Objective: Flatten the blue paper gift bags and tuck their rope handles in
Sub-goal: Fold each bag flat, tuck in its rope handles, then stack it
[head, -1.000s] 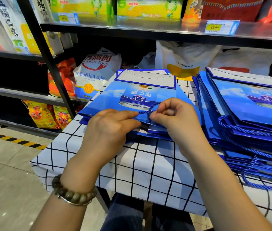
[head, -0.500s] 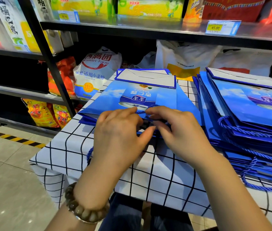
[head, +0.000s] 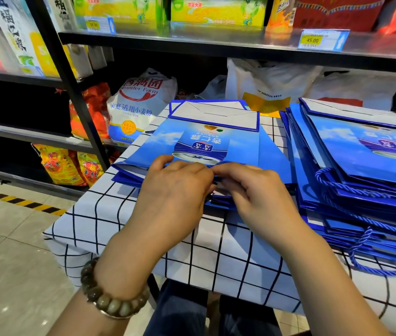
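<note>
Head view: left hand (head: 175,190), right hand (head: 255,192) closer; rope handle (head: 228,162) mostly tucked.

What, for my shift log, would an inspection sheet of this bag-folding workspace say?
Surface: table under a white grid cloth.
Job's things: top bag lies flat on a small centre stack, with its rope handle at the near edge. The larger stack on the right has loose handles hanging out.
Clutter: nothing seen.
Hands: left hand is curled over the top bag's near edge, its grip hidden. The right hand pinches the rope handle.
Cables: nothing seen.
Surroundings: shop shelves, a flour sack, a price tag and a striped floor line.
</note>
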Motion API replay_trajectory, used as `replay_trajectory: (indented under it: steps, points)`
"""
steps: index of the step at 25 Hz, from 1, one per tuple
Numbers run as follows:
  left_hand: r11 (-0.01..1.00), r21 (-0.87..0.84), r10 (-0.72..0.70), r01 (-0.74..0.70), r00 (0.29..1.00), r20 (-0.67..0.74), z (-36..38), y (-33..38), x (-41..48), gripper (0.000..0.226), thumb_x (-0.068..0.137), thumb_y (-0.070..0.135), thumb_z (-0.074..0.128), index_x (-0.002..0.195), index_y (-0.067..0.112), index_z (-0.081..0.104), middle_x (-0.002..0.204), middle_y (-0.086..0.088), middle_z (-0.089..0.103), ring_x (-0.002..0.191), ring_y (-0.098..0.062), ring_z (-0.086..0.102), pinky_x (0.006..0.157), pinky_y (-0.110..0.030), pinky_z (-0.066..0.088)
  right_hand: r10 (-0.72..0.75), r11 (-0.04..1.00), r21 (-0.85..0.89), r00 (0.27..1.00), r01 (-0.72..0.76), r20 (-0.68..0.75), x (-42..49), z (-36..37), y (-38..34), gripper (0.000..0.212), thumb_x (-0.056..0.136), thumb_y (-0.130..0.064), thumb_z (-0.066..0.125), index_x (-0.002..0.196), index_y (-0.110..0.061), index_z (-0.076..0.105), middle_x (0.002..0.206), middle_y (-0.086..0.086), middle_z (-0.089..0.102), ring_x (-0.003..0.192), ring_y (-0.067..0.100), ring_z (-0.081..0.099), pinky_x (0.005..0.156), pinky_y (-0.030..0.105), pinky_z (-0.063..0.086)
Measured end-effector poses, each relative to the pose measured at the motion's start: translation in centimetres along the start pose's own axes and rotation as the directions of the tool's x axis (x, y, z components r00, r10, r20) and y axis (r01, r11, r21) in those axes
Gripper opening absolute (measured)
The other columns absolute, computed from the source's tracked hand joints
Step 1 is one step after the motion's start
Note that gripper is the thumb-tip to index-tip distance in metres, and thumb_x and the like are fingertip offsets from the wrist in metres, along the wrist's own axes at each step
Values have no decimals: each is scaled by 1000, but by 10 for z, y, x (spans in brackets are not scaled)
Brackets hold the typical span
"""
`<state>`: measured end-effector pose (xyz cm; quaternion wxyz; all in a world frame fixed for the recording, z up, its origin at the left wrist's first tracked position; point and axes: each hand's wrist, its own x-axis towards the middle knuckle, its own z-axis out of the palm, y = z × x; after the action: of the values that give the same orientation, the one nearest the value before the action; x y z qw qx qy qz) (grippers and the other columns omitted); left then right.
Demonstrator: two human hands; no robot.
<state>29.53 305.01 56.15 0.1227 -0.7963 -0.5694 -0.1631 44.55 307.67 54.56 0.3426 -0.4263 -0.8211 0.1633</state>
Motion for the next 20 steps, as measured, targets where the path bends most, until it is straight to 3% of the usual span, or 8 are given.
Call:
replay_trajectory:
  steps: [2, 6, 8, 10, 13, 15, 18, 20]
  points:
    - [1000, -14, 16, -15, 1000, 27, -4, 1, -1, 18, 81, 24, 47, 73, 18, 62, 68, 3, 65, 65, -24, 64, 83, -42, 47, -19, 999, -34, 1000, 19, 11, -2, 2, 0, 36, 83, -24, 37, 109, -33, 59, 96, 2, 68, 94, 23, 61, 74, 44, 51]
    - [998, -64, 2, 8, 989, 145, -7, -3, 1, 19, 97, 31, 35, 100, 29, 53, 107, 8, 59, 106, -14, 52, 107, -30, 15, -65, 991, -117, 998, 62, -20, -7, 3, -1, 36, 79, -15, 44, 106, -29, 62, 82, 3, 68, 82, 27, 62, 63, 43, 53]
    - [991, -136, 1, 17, 992, 126, -4, -4, -1, 19, 96, 35, 33, 94, 30, 51, 106, 10, 59, 105, -12, 51, 103, -26, 18, -140, 959, -255, 988, 119, -64, -9, 2, -1, 35, 74, -9, 51, 101, -25, 66, 73, 1, 68, 73, 27, 64, 53, 39, 53]
    - [982, -181, -32, 44, 997, 67, 0, -3, -5, 29, 90, 40, 35, 86, 25, 59, 95, 8, 65, 93, -18, 57, 87, -24, 27, -136, 948, -296, 990, 116, -45, -12, -1, 0, 33, 77, -14, 51, 103, -27, 66, 73, 1, 67, 73, 25, 64, 54, 36, 53]
    - [965, -261, -8, 7, 1000, -3, 12, -7, -12, 32, 77, 44, 46, 63, 20, 62, 82, 5, 71, 74, -21, 65, 71, -23, 34, 98, 995, -2, 994, -98, 51, -8, -5, -4, 32, 89, -27, 42, 115, -32, 60, 103, -2, 68, 99, 17, 60, 83, 38, 49]
    - [941, -337, -38, 18, 998, -52, 15, -7, -17, 27, 75, 42, 50, 63, 19, 58, 81, 5, 70, 74, -18, 64, 67, -25, 38, 181, 974, 121, 978, -193, 102, -2, -4, -6, 27, 91, -20, 51, 114, -27, 63, 105, -10, 67, 102, 7, 59, 91, 30, 46]
    - [862, -480, -217, 164, 975, -56, 17, -5, -22, 19, 77, 38, 61, 80, 25, 47, 82, 9, 65, 78, -14, 59, 63, -27, 44, 294, 873, 393, 955, -290, 52, 4, 4, -13, 14, 80, -12, 67, 82, -25, 72, 72, -19, 67, 74, -4, 62, 75, 14, 49]
    - [891, -436, -174, 123, 982, -79, 19, -4, -23, 22, 77, 43, 57, 92, 33, 45, 89, 11, 67, 84, -13, 61, 66, -28, 49, 363, 841, 440, 931, -314, -29, 6, 8, -12, 20, 75, -11, 72, 67, -28, 68, 59, -18, 64, 63, -2, 61, 65, 13, 48]
